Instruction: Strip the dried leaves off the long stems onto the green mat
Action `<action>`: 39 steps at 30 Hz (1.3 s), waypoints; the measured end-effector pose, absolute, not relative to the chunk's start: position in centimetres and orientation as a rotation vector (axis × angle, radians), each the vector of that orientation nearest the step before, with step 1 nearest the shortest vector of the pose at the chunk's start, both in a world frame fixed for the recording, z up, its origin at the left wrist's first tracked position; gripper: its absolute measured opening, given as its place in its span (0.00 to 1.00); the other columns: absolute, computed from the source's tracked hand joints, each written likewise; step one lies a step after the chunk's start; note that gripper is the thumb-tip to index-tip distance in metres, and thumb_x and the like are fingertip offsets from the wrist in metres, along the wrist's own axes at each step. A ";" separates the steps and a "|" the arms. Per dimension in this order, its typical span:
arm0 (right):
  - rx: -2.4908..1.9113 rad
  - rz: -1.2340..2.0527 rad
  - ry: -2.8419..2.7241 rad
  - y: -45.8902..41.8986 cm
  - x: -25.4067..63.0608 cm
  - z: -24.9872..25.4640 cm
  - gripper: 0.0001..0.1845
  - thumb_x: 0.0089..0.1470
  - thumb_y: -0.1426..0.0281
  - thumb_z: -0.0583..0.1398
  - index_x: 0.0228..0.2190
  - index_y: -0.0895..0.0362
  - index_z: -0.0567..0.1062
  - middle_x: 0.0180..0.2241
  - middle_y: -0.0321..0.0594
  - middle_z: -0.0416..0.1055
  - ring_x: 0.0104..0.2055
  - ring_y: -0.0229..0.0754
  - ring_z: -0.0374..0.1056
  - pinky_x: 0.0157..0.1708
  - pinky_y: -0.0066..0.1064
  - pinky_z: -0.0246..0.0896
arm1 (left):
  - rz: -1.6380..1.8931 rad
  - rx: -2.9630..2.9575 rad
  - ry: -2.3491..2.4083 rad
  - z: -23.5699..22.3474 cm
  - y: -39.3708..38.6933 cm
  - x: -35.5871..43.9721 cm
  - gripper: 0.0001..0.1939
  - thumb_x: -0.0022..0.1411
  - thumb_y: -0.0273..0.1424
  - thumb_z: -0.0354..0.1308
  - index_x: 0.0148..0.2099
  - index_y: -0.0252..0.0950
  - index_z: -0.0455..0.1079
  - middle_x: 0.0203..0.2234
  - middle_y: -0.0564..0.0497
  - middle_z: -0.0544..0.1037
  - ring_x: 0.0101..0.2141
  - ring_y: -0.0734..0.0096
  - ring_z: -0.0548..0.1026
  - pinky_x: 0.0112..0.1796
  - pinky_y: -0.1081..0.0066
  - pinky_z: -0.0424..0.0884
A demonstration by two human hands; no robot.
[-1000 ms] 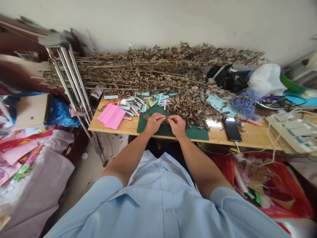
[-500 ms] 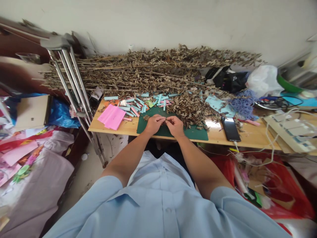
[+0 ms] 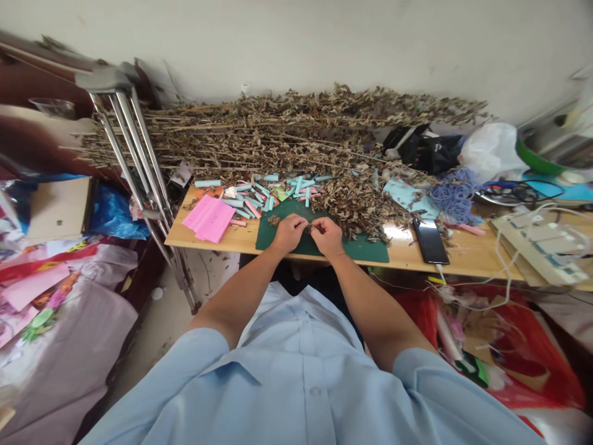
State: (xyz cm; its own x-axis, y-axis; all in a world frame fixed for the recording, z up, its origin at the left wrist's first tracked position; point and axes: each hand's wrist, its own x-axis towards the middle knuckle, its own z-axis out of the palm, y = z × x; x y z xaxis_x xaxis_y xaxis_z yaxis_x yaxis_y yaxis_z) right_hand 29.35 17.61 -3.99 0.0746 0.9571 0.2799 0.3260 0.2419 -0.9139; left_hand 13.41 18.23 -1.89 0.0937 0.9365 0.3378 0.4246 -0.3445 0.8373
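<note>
The left hand point(image 3: 290, 233) and right hand point(image 3: 328, 237) meet over one green cutting mat point(image 3: 365, 250), their fingers point(image 3: 301, 228) pinched narrowly on one small dried-leaf sprig point(image 3: 309, 228) (too small to see closely). One loose leaf clump point(image 3: 274, 220) lies beside the left hand, and one phone point(image 3: 430, 241) sits on the tabletop point(image 3: 407, 259), right of the heaped dried branches point(image 3: 278, 123).

**No legible writing anywhere in view**
A small white mark is showing on the black bag point(image 3: 428, 154), but it is staying too small and blurred to read.
</note>
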 end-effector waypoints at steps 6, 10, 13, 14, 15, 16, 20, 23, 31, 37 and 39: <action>-1.275 0.861 -1.309 18.1 29.4 -4.6 0.09 0.48 0.64 0.62 0.33 0.55 0.75 0.27 0.37 0.75 0.29 0.43 0.73 0.32 0.35 0.70 | 1.261 1.685 1.426 -1.5 18.0 13.2 0.09 0.65 0.29 0.57 0.31 0.35 0.74 0.26 0.53 0.73 0.32 0.72 0.72 0.38 0.71 0.67; -1.261 0.884 -1.259 18.5 29.4 -4.8 0.09 0.48 0.63 0.63 0.33 0.54 0.74 0.27 0.37 0.75 0.29 0.44 0.74 0.32 0.36 0.70 | 1.285 1.668 1.404 -1.1 17.9 13.2 0.11 0.66 0.31 0.56 0.30 0.35 0.73 0.25 0.53 0.72 0.31 0.72 0.71 0.36 0.71 0.66; -1.275 0.878 -1.246 18.6 29.4 -4.8 0.09 0.48 0.63 0.63 0.32 0.54 0.73 0.26 0.36 0.75 0.28 0.43 0.74 0.32 0.35 0.70 | 1.339 1.699 1.360 -0.2 17.1 13.1 0.13 0.67 0.32 0.55 0.30 0.35 0.72 0.25 0.53 0.72 0.31 0.72 0.72 0.37 0.71 0.67; -1.274 0.883 -1.249 18.6 29.5 -4.7 0.09 0.48 0.63 0.63 0.32 0.54 0.73 0.26 0.36 0.75 0.28 0.43 0.74 0.32 0.35 0.70 | 1.359 1.733 1.325 0.2 16.5 13.0 0.13 0.68 0.33 0.54 0.31 0.35 0.72 0.26 0.52 0.73 0.32 0.72 0.72 0.38 0.71 0.68; -1.268 0.892 -1.252 18.6 29.5 -4.6 0.10 0.48 0.63 0.63 0.32 0.54 0.73 0.26 0.36 0.74 0.29 0.43 0.74 0.32 0.35 0.70 | 1.368 1.780 1.276 0.7 15.9 13.0 0.13 0.68 0.33 0.54 0.31 0.36 0.73 0.28 0.51 0.74 0.33 0.71 0.73 0.39 0.70 0.69; -1.262 0.897 -1.257 18.6 29.5 -4.5 0.10 0.48 0.63 0.63 0.32 0.54 0.73 0.26 0.36 0.74 0.29 0.43 0.74 0.32 0.35 0.70 | 1.359 1.841 1.213 1.1 15.1 12.8 0.12 0.68 0.34 0.54 0.33 0.36 0.73 0.29 0.50 0.75 0.35 0.70 0.73 0.40 0.69 0.70; -1.284 0.878 -1.277 18.4 29.3 -4.0 0.09 0.48 0.63 0.62 0.32 0.54 0.73 0.25 0.35 0.74 0.28 0.42 0.73 0.33 0.34 0.69 | 1.081 2.127 0.907 1.7 11.5 12.3 0.11 0.68 0.33 0.55 0.36 0.36 0.75 0.32 0.47 0.77 0.36 0.69 0.74 0.41 0.69 0.71; -1.289 0.888 -1.272 18.3 29.2 -3.9 0.09 0.48 0.63 0.62 0.32 0.54 0.73 0.25 0.35 0.74 0.29 0.43 0.74 0.32 0.34 0.68 | 0.794 2.270 0.792 0.4 9.4 11.9 0.11 0.68 0.32 0.54 0.39 0.35 0.76 0.33 0.46 0.77 0.36 0.69 0.75 0.40 0.70 0.72; -1.308 0.839 -1.335 18.4 29.2 -3.8 0.08 0.47 0.65 0.61 0.31 0.55 0.73 0.25 0.34 0.73 0.27 0.41 0.70 0.30 0.32 0.65 | 0.858 2.256 1.173 -2.4 8.8 10.6 0.13 0.70 0.33 0.51 0.41 0.36 0.77 0.34 0.46 0.78 0.38 0.67 0.75 0.42 0.67 0.73; -1.289 0.824 -1.359 18.6 29.3 -4.2 0.08 0.48 0.64 0.60 0.31 0.55 0.73 0.25 0.35 0.73 0.27 0.41 0.69 0.31 0.32 0.66 | 0.877 2.314 1.522 -2.2 12.4 10.2 0.10 0.63 0.27 0.56 0.45 0.35 0.77 0.40 0.43 0.79 0.44 0.60 0.75 0.49 0.60 0.72; -1.295 0.826 -1.365 18.6 29.3 -4.2 0.08 0.48 0.64 0.60 0.31 0.54 0.73 0.25 0.35 0.73 0.28 0.41 0.69 0.32 0.33 0.66 | 0.814 2.375 1.500 -2.5 13.5 10.3 0.13 0.62 0.24 0.55 0.47 0.35 0.77 0.41 0.42 0.79 0.44 0.60 0.75 0.50 0.59 0.71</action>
